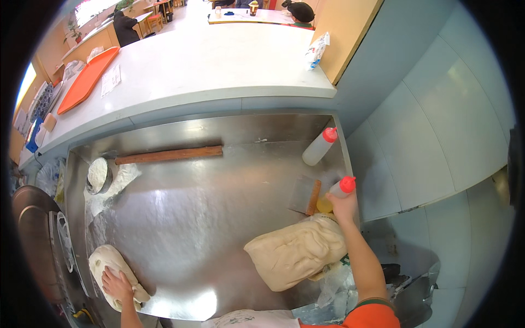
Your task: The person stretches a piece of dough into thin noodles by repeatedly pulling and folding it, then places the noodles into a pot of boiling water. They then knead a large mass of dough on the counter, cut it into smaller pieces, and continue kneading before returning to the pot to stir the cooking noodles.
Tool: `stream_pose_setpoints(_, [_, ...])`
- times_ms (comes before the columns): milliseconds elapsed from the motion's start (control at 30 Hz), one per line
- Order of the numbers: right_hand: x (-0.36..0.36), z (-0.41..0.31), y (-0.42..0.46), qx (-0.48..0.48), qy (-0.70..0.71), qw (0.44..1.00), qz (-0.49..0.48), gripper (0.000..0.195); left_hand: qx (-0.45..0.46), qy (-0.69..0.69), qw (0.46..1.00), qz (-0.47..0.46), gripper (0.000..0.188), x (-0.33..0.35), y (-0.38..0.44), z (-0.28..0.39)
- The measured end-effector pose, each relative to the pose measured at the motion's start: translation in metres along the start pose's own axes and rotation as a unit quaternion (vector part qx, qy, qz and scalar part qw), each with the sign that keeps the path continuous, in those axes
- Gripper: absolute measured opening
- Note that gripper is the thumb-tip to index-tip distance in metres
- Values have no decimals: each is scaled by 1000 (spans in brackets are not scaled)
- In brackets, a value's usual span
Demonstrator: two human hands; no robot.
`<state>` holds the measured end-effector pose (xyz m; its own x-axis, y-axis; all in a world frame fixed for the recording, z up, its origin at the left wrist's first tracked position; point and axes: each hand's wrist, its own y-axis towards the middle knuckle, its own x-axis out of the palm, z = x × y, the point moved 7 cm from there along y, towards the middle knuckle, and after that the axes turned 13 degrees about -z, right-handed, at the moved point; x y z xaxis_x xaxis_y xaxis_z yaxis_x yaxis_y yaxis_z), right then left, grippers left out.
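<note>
My left hand [117, 285] rests spread on a long piece of dough [112, 262] at the lower left of the steel worktop [184, 229]. At the right, my right hand [343, 205] is closed around a squeeze bottle [341, 188] with a red cap and yellow liquid low inside. Just below that hand lies a large slab of dough [295, 250], partly over a plastic bag. Left of the held bottle is a dough scraper [312, 197] with a wooden handle. A second red-capped squeeze bottle [320, 146] stands in the back right corner.
Along the back lies a wooden rolling stick [169, 155]. A bowl of flour [98, 176] stands at the left beside spilled flour [121, 182]. Raised steel edges bound the worktop. Beyond is a white counter [205, 61] with an orange tray [88, 80]; people sit farther off.
</note>
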<state>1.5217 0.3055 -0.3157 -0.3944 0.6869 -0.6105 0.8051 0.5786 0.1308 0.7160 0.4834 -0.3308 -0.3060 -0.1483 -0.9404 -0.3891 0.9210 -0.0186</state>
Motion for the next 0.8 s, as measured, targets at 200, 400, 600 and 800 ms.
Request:
stream_pose_setpoints(200, [15, -4, -49, 102, 246, 963, -49, 53, -12, -19, 1000, -8, 58, -1, -6, -6])
stream_pose_setpoints(400, [88, -40, -56, 135, 44, 947, -287, 50, -23, -61, 998, -24, 57, -13, -11, -6])
stream_pose_setpoints(600, [137, 22, 39, 133, -360, 892, -238, 37, -2, -78, 997, 11, 60, -14, -4, -4])
stream_pose_setpoints(800, [150, 35, 10, 323, 140, 917, -188, 37, 0, -96, 995, 27, 59, -5, 0, -5])
